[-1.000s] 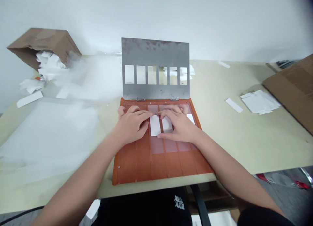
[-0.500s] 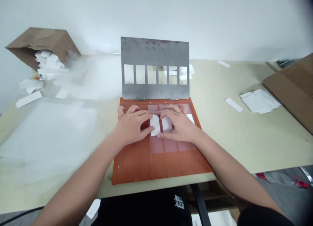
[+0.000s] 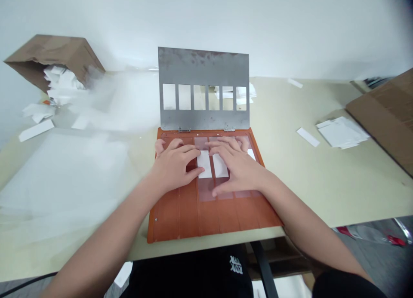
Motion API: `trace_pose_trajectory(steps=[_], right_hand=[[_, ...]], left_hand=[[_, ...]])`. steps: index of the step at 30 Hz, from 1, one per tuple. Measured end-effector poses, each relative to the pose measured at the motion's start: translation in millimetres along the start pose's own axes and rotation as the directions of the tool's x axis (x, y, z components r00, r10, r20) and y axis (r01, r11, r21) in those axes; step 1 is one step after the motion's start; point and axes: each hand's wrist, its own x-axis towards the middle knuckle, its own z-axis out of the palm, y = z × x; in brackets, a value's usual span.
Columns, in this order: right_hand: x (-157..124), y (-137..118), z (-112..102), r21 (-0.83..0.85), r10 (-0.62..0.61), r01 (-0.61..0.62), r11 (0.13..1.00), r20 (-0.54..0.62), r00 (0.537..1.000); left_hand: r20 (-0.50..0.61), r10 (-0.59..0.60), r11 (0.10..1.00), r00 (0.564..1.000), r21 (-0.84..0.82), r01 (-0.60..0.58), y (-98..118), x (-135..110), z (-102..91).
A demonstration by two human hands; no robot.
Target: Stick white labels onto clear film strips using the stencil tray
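The orange ribbed board (image 3: 171,220) lies at the centre of the desk (image 3: 290,190), against its near edge; a hinged steel plate (image 3: 203,63) with six rectangular windows stands upright along the board's far edge. Both hands rest open and flat on the board, gripping nothing. The left hand (image 3: 172,167) has its thumb at the edge of the first white paper rectangle (image 3: 204,164), while the right hand (image 3: 237,171) spreads its fingers above the second white paper rectangle (image 3: 220,165). These rectangles lie side by side on translucent pink film (image 3: 206,190). Judged by appearance, each rectangle is light, thin and fairly stiff — easily shifted, so it is best held by its long edges. A cardboard box (image 3: 54,57) lies tipped at the desk's far left corner, spilling white paper pieces (image 3: 63,81); a stack of white sheets (image 3: 342,132) sits toward the right edge.
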Motion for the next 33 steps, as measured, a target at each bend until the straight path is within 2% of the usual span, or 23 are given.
trace_pose_trajectory(steps=[4,7,12,17,22,27,33], right_hand=[[-2,-10,0,-0.044,-0.018,0.022,0.999,0.088,0.996],[-2,-13,0,-0.044,-0.006,0.011,0.999,0.112,0.994],[-1,-10,2,-0.053,-0.080,0.079,0.995,-0.003,0.997],[0,-6,6,-0.056,-0.151,0.145,0.988,-0.131,0.980],[2,-5,8,-0.088,-0.143,0.130,0.988,-0.157,0.977],[3,-7,5,-0.035,-0.079,0.075,0.997,-0.123,0.989],[4,-6,6,-0.011,-0.028,0.026,1.000,-0.152,0.988]], left_hand=[[0.020,-0.007,1.000,1.000,-0.001,0.007,1,0,-1.8],[0.029,-0.006,1.000,1.000,0.004,0.006,1,0,-3.5],[0.044,-0.002,1.000,0.999,-0.027,0.003,2,-1,-7.9],[0.073,0.032,0.998,0.997,-0.056,-0.028,1,-1,-9.2],[0.084,0.039,0.999,0.996,-0.037,-0.036,3,-1,-7.6],[0.059,0.037,0.999,0.998,-0.035,-0.035,6,-1,-7.6],[0.048,0.036,0.999,0.998,-0.031,-0.034,6,-2,-7.6]])
